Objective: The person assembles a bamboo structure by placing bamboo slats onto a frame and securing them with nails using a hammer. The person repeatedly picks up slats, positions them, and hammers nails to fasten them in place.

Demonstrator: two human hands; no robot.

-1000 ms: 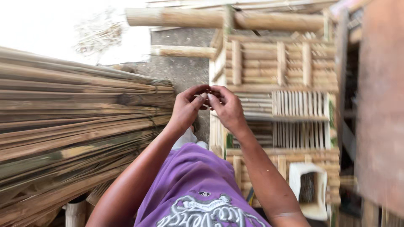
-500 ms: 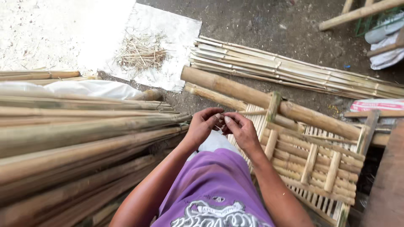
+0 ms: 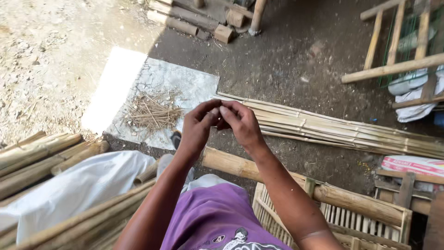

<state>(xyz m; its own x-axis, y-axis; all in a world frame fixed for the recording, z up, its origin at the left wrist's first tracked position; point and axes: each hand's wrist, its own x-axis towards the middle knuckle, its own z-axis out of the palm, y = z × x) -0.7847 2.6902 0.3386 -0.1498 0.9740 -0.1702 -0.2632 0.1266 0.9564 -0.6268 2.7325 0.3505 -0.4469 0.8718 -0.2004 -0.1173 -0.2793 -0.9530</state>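
My left hand (image 3: 199, 126) and my right hand (image 3: 240, 122) meet in front of me, fingertips pinched together on something small that the fingers hide. They hover above the dirt ground, just ahead of a thick bamboo pole (image 3: 296, 183) lying across a slatted bamboo frame (image 3: 351, 227). Behind the hands lies a bundle of split bamboo strips (image 3: 342, 132). My purple shirt (image 3: 217, 217) fills the bottom centre.
Bamboo poles (image 3: 41, 157) are stacked at left with a white sack (image 3: 88, 185) over them. A pale slab (image 3: 157, 99) holds a heap of dry slivers (image 3: 152, 111). Wooden blocks (image 3: 217, 25) lie at the top, a bamboo rack (image 3: 397, 51) and white bags at right.
The view has tilted and swung, so the ground, slab and strip bundle now show more. My hands stay joined at the fingertips and have lifted slightly away from the frame.
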